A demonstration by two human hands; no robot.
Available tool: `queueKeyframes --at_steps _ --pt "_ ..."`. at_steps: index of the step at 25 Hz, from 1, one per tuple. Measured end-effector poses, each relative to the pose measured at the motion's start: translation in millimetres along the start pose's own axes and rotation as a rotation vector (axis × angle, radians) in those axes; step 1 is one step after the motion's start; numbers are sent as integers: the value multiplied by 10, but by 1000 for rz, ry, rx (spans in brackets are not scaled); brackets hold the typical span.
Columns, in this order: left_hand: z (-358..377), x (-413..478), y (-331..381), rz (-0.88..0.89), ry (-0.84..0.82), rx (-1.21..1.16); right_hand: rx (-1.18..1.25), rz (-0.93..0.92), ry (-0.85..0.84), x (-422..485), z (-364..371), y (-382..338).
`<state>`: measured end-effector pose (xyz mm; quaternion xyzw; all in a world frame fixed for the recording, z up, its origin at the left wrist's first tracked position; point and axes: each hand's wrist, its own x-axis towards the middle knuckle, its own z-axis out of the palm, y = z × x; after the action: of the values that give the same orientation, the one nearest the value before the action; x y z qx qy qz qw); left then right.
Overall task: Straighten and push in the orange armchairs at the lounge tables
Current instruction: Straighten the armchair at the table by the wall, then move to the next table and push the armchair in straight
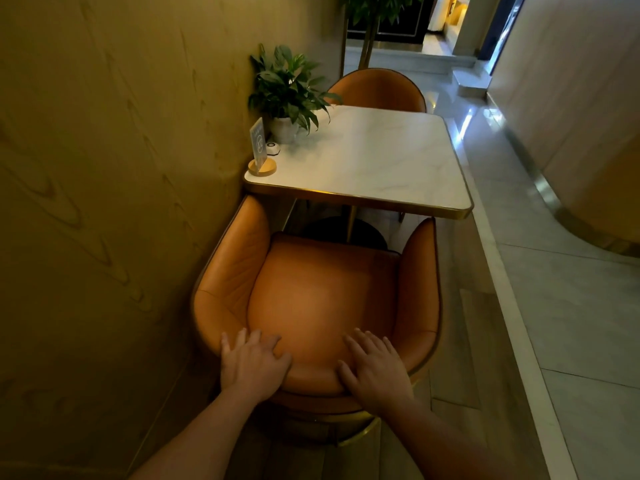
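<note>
Orange leather tub armchair [322, 299] faces the white marble gold-rimmed bench [374, 161], arm tips at its edge, seat still out. Left hand [254, 362] and right hand [375, 370] lie flat on the backrest, grip apart. Push-in step; next needs an even, straight shove.

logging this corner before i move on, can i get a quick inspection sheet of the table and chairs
surface: white marble table, gold rim, against the wall
job's things: near armchair faces table, arm fronts at its edge; far armchair close in opposite
clutter: potted plant, sign stand, small white device, all wall side
grippers: left hand and right hand flat on near armchair's backrest
cables: nothing seen
surroundings: wood-grain wall left, tiled floor right
</note>
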<state>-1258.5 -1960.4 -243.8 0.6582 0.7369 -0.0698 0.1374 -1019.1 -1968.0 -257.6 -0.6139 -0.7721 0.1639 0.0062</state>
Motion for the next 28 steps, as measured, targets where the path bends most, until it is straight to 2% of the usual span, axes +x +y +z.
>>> queueKeyframes --at_steps 5,12,16,20,28 --pt "-194 -79 6 10 -177 26 47 77 -52 -125 -301 -135" --pt "-640 -429 321 136 -43 22 117 150 85 -469 -917 -144" --pt "-886 -471 629 212 -23 13 203 199 127 -703 -1127 69" --pt "-1062 -458 1175 266 -83 -6 299 254 214 -943 -1383 501" --pt "-1405 -509 3024 371 56 -110 296 282 318 -1219 -2197 2163"
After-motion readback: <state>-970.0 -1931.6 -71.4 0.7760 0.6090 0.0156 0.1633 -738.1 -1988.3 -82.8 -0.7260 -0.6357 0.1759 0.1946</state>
